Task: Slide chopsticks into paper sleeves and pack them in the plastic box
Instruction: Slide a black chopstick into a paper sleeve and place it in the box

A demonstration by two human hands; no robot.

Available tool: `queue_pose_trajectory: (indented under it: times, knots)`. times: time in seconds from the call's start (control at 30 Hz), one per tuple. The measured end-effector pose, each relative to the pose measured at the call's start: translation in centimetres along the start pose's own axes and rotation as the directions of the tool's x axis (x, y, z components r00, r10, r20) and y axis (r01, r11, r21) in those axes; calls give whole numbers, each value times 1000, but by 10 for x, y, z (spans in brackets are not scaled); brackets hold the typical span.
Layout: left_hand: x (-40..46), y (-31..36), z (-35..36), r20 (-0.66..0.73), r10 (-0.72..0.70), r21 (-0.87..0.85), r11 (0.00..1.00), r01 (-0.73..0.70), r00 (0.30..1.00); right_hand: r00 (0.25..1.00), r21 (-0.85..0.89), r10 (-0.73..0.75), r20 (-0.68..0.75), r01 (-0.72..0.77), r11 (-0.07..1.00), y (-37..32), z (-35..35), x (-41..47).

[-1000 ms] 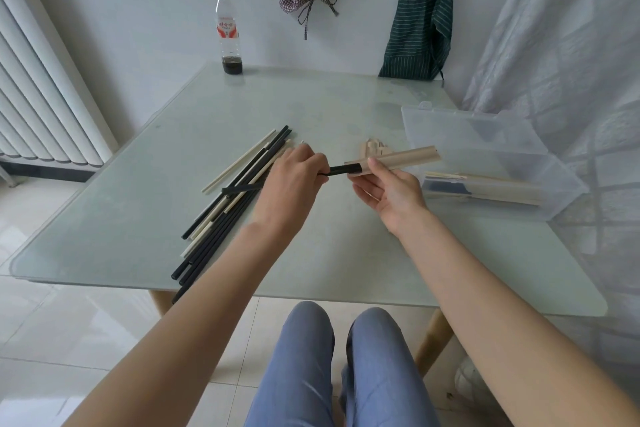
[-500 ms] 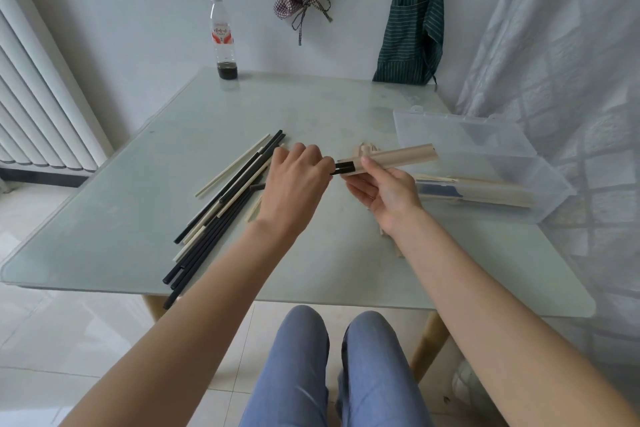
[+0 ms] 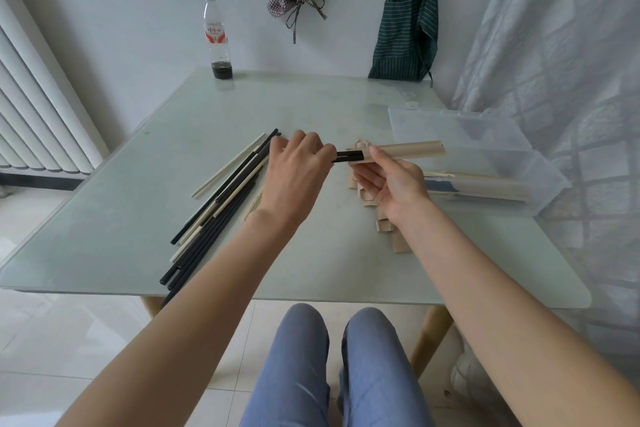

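Note:
My right hand (image 3: 389, 182) holds a tan paper sleeve (image 3: 408, 151) level above the table. A pair of black chopsticks (image 3: 348, 156) sticks out of the sleeve's left end by a short stub. My left hand (image 3: 298, 170) pinches that stub at its tip. A loose heap of black and pale chopsticks (image 3: 221, 198) lies on the glass table to the left. Empty tan sleeves (image 3: 384, 224) lie under my right wrist. The clear plastic box (image 3: 485, 163) stands open at the right, with sleeved chopsticks (image 3: 485, 184) inside it.
A plastic bottle (image 3: 217, 36) with dark liquid stands at the table's far edge. A radiator (image 3: 31, 114) lines the left wall, aprons hang on the back wall and a curtain hangs at the right. My knees are below the table's near edge (image 3: 311, 295).
The black chopsticks have gone deeper into the sleeve as my left hand moved right toward it; only a short stub shows now. The right hand stayed with the sleeve.

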State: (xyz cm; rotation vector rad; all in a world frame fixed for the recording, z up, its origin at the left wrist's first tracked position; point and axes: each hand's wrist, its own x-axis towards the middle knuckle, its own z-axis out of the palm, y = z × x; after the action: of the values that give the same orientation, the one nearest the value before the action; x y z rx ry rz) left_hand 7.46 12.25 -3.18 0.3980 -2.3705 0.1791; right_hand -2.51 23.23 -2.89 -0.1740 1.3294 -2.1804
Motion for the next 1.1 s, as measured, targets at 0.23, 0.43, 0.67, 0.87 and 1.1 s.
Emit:
queue_pose_trajectory:
  times: [0.23, 0.43, 0.67, 0.87, 1.1]
  knots:
    - [19, 9, 4, 219, -132, -275, 942, 191, 967, 997, -8, -24, -75, 24, 1000, -24, -21, 5]
    - [51, 52, 21, 224, -66, -524, 833, 178, 972, 985, 55, -76, -158, 86, 995, -56, -50, 15]
    - [84, 93, 44, 319, -52, -573, 785, 236, 946, 938, -608, -274, -211, 93, 788, -84, -92, 32]
    - [96, 116, 69, 431, -11, -320, 933, 164, 903, 917, -987, -398, 16, 77, 138, -92, -129, 56]
    - [104, 129, 84, 507, 66, -464, 861, 208, 859, 961, -986, -256, 108, 70, -153, -86, -135, 62]
